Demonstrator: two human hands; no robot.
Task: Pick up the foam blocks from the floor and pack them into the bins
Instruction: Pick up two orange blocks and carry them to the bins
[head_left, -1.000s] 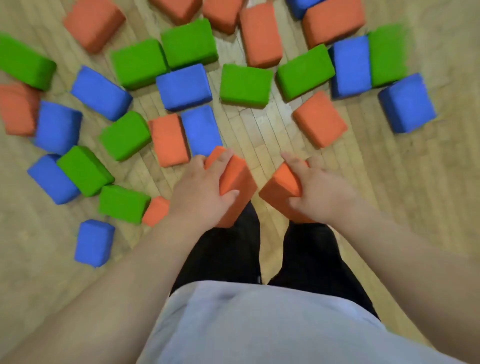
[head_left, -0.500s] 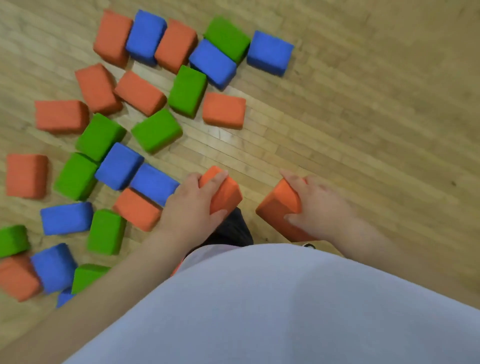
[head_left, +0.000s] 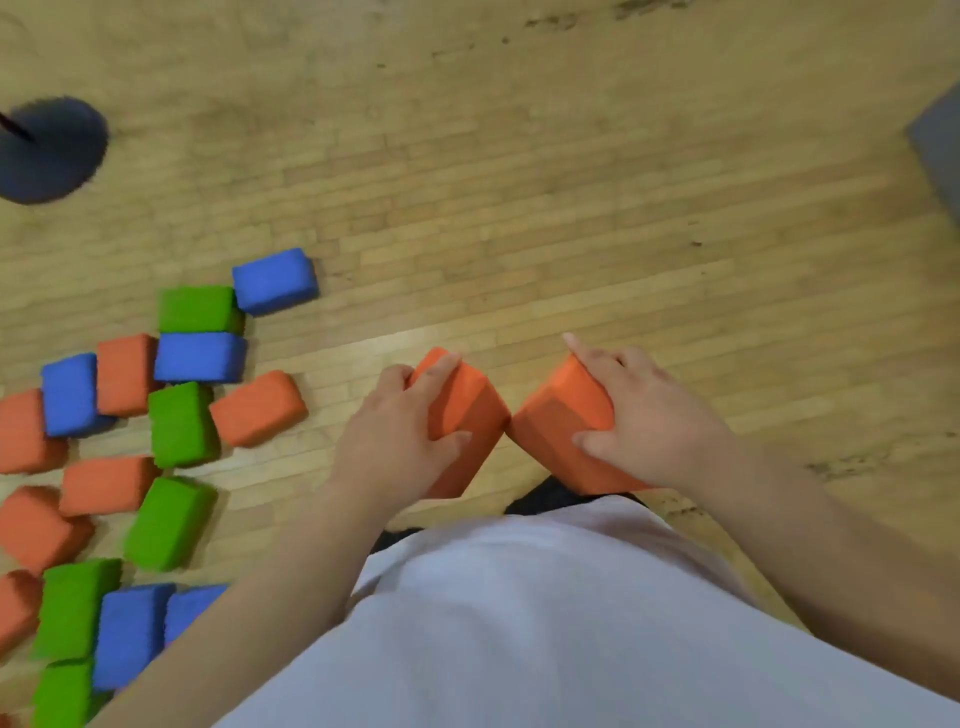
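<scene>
My left hand (head_left: 400, 441) grips an orange foam block (head_left: 467, 415), fingers over its top and thumb on its near side. My right hand (head_left: 644, 421) grips a second orange foam block (head_left: 558, 421) the same way. The two blocks touch at their inner corners, held in front of my body above the wooden floor (head_left: 519, 208). Several more orange, green and blue foam blocks lie on the floor at the left, among them an orange block (head_left: 257, 408), a green block (head_left: 179, 423) and a blue block (head_left: 275, 279). No bin is clearly in view.
A dark round object (head_left: 49, 148) sits on the floor at the upper left. A grey edge (head_left: 937, 140) shows at the upper right border. My pale shirt (head_left: 519, 623) fills the lower middle of the view. Bare wooden floor stretches ahead and to the right.
The view has swung to the right, so the scattered blocks have slid to the left of the frame. Both hands still hold their orange blocks, which have come together and now touch.
</scene>
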